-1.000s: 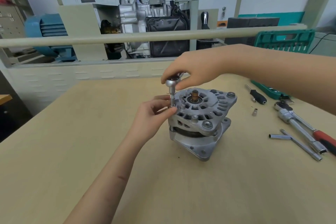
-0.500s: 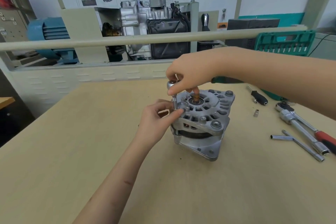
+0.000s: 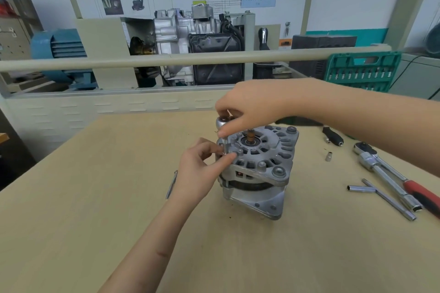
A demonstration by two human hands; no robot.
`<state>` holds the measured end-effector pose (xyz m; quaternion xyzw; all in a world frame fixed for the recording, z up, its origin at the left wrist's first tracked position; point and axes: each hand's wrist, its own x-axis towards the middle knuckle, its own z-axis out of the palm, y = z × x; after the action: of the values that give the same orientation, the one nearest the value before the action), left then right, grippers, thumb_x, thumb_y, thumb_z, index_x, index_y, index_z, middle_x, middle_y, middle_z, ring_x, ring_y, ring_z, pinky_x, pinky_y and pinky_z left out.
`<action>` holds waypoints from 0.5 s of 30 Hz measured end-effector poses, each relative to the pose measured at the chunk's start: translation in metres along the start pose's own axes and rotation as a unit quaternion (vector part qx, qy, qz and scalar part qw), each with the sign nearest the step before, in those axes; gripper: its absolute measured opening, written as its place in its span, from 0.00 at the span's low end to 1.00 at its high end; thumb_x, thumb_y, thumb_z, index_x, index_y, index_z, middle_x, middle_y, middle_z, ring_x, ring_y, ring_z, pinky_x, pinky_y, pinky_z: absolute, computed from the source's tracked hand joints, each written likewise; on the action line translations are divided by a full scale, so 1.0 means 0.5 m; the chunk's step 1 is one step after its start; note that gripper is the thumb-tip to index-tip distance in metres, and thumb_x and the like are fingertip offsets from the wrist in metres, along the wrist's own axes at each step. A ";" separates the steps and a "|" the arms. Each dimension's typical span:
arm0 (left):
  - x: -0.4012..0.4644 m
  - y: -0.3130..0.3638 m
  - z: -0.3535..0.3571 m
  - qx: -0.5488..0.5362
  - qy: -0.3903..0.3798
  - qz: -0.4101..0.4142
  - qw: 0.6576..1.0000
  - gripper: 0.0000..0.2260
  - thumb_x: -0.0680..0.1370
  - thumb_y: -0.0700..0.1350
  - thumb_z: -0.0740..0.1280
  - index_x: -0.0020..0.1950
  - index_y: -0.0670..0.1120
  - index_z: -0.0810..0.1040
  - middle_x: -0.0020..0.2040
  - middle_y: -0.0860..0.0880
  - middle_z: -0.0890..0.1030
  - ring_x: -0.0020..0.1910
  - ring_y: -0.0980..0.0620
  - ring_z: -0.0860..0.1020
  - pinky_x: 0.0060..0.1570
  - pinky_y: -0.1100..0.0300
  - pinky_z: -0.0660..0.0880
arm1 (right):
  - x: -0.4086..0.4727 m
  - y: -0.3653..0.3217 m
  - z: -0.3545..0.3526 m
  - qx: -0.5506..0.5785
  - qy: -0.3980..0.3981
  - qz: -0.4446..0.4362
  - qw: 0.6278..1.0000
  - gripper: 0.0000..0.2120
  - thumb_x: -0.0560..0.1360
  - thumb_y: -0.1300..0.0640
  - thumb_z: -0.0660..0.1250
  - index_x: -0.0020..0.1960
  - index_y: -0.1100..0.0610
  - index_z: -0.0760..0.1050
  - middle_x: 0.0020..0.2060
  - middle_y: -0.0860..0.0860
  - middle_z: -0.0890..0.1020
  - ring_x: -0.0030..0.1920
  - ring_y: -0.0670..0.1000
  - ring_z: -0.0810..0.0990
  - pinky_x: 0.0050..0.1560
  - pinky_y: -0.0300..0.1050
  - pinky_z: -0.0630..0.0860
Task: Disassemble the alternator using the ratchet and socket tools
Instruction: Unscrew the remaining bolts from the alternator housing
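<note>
Workshop bench area: pale wood tabletop, a cutaway gearbox display and wiring diagram board on the wall behind, a blue motor at back left.

Alternator stands upright on the tabletop, centre-right, shaft end up, copper-coloured shaft tip visible in the middle of its top housing.

Right hand comes in from the right, above the alternator's left rim; its fingers are curled round the rounded head of a small ratchet. A socket hangs vertically below that head and meets the housing edge at the near-left side.

Left hand reaches up from below, just left of the alternator; thumb and forefinger pinch the lower end of the socket where it seats. Whether a bolt is under it I cannot tell.

A thin metal rod lies on the tabletop just behind the left wrist.

To the right, well apart from both hands: a loose small socket, a black-handled driver, a large ratchet with red grip, a T-shaped extension bar. Green tool case stands open at back right.
</note>
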<state>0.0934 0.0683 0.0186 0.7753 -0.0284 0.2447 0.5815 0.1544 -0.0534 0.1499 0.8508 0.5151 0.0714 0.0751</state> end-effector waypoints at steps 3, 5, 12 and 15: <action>0.005 0.001 -0.008 -0.006 -0.042 0.003 0.999 0.05 0.69 0.39 0.73 0.36 0.46 0.79 0.42 0.48 0.78 0.45 0.54 0.77 0.53 0.61 0.74 | -0.012 0.012 -0.012 0.066 -0.035 -0.020 0.997 0.13 0.74 0.47 0.64 0.53 0.55 0.74 0.37 0.44 0.76 0.37 0.42 0.73 0.39 0.28 0.69; 0.005 0.001 -0.012 -0.018 -0.080 -0.003 0.997 0.03 0.70 0.38 0.72 0.39 0.46 0.81 0.45 0.46 0.78 0.46 0.54 0.78 0.52 0.61 0.75 | -0.018 0.017 -0.010 0.103 -0.039 -0.030 0.994 0.15 0.75 0.50 0.65 0.59 0.55 0.75 0.48 0.48 0.80 0.48 0.47 0.77 0.51 0.38 0.71; -0.002 -0.005 0.001 0.019 -0.018 0.015 1.000 0.05 0.69 0.43 0.73 0.36 0.52 0.80 0.37 0.53 0.75 0.39 0.62 0.74 0.38 0.72 0.67 | -0.006 0.003 0.004 -0.039 0.019 0.037 0.998 0.27 0.71 0.34 0.57 0.43 0.58 0.76 0.26 0.47 0.78 0.27 0.42 0.75 0.27 0.40 0.66; -0.001 -0.005 0.003 0.022 -0.005 0.010 1.000 0.07 0.68 0.43 0.74 0.33 0.50 0.78 0.37 0.53 0.74 0.40 0.60 0.74 0.41 0.71 0.67 | 0.001 -0.001 0.014 -0.026 0.005 0.042 0.999 0.25 0.71 0.34 0.56 0.39 0.57 0.70 0.22 0.49 0.78 0.21 0.41 0.74 0.26 0.39 0.63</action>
<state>0.0945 0.0675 0.0157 0.7891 -0.0333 0.2471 0.5614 0.1555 -0.0531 0.1429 0.8693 0.4770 0.0917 0.0915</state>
